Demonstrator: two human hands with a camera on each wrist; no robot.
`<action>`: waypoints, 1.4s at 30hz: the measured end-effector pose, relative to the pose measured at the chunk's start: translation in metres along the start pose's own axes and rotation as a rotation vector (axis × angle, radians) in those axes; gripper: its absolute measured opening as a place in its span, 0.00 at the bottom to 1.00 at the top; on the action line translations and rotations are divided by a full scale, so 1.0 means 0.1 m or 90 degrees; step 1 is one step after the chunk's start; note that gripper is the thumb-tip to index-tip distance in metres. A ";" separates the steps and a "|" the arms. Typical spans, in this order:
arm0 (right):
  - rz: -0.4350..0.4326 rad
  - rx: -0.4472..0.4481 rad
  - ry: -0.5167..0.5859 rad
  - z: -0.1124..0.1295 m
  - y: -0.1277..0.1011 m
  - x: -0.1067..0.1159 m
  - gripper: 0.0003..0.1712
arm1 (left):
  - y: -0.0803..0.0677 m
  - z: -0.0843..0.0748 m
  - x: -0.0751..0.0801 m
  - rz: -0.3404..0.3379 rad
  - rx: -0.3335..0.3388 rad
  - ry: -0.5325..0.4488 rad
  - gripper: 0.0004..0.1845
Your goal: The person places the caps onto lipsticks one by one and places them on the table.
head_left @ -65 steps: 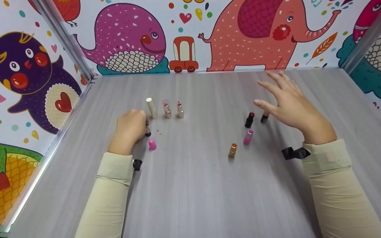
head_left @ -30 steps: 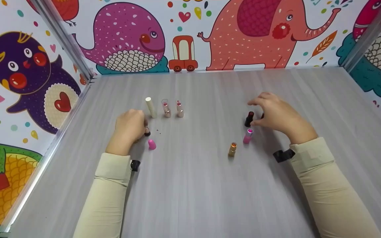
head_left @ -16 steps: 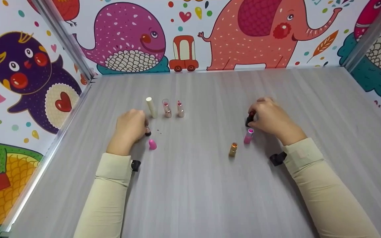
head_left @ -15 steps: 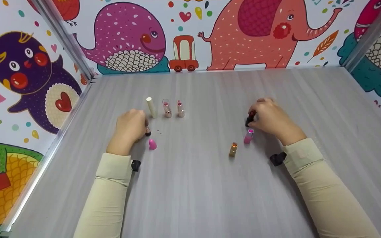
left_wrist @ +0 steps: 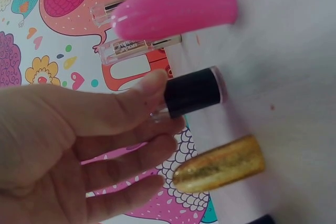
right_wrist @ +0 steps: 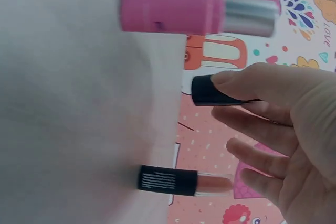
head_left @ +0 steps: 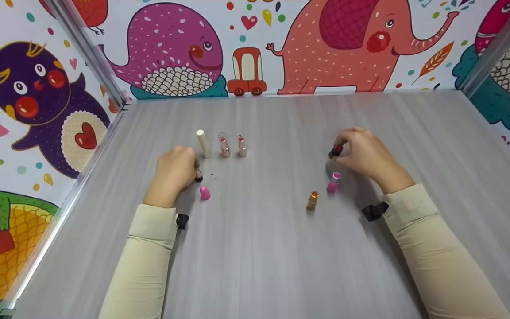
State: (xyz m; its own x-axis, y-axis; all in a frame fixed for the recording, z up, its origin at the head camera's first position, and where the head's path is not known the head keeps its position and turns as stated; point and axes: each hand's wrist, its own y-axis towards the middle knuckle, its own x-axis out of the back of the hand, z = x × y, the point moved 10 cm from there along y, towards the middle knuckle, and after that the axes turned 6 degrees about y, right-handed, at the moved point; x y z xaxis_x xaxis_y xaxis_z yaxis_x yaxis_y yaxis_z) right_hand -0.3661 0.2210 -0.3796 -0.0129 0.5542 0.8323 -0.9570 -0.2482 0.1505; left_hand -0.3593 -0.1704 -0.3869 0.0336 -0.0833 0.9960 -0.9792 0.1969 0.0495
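Observation:
My left hand (head_left: 191, 171) rests on the grey table (head_left: 255, 266) and pinches a small black lipstick (head_left: 198, 176) between thumb and fingers; the left wrist view shows that black lipstick (left_wrist: 194, 92) at the fingertips of my left hand (left_wrist: 160, 109). A pink cap (head_left: 204, 193) lies just right of it. My right hand (head_left: 342, 149) pinches another black lipstick (head_left: 336, 151), held a little above the table. In the right wrist view, that black lipstick (right_wrist: 209, 91) sits under the thumb of my right hand (right_wrist: 227, 94).
A pale gold tube (head_left: 202, 143) and two clear-capped lipsticks (head_left: 224, 146) (head_left: 241, 146) stand behind the left hand. A pink lipstick (head_left: 333, 182) and a gold one (head_left: 312, 200) stand below the right hand. A clear-capped black lipstick (right_wrist: 178, 181) stands beside it. Cartoon walls enclose three sides.
My right hand came down from open above the table, closed on the black lipstick and raised it slightly. The left hand has stayed put with its lipstick.

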 end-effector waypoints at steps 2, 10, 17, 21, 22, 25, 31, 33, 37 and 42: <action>-0.014 -0.002 0.017 0.01 -0.02 0.08 0.11 | 0.00 0.00 0.00 -0.003 -0.001 0.003 0.06; -0.047 0.024 0.072 0.08 -0.04 0.27 0.13 | -0.01 0.00 -0.01 -0.003 -0.002 -0.005 0.04; -0.054 0.027 0.068 0.13 -0.07 0.32 0.12 | -0.01 0.01 -0.02 0.000 -0.005 -0.004 0.05; -0.058 0.028 0.056 0.18 -0.09 0.34 0.12 | -0.03 0.03 0.01 0.006 -0.003 -0.002 0.06; -0.059 0.031 0.053 0.19 -0.09 0.35 0.12 | -0.04 0.04 0.03 0.004 0.000 -0.006 0.06; -0.060 0.032 0.050 0.23 -0.11 0.37 0.12 | -0.06 0.07 0.10 -0.008 0.009 -0.021 0.06; -0.072 0.042 0.032 0.30 -0.13 0.42 0.12 | -0.10 0.08 0.30 -0.045 0.012 -0.057 0.07; -0.075 0.047 0.027 0.32 -0.14 0.43 0.12 | -0.10 0.08 0.36 -0.057 0.010 -0.066 0.08; -0.075 0.055 0.020 0.38 -0.16 0.44 0.11 | -0.10 0.03 0.45 -0.071 0.000 -0.095 0.10; -0.077 0.074 0.004 0.47 -0.18 0.44 0.11 | -0.11 -0.04 0.53 -0.081 -0.009 -0.179 0.09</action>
State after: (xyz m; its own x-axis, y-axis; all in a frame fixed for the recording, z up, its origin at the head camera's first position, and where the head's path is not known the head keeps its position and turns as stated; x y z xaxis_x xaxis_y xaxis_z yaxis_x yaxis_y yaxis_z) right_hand -0.3359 0.2126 -0.3203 0.0984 0.5902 0.8012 -0.9115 -0.2697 0.3107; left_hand -0.3456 -0.1727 -0.3346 0.0965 -0.3750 0.9220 -0.9679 0.1808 0.1748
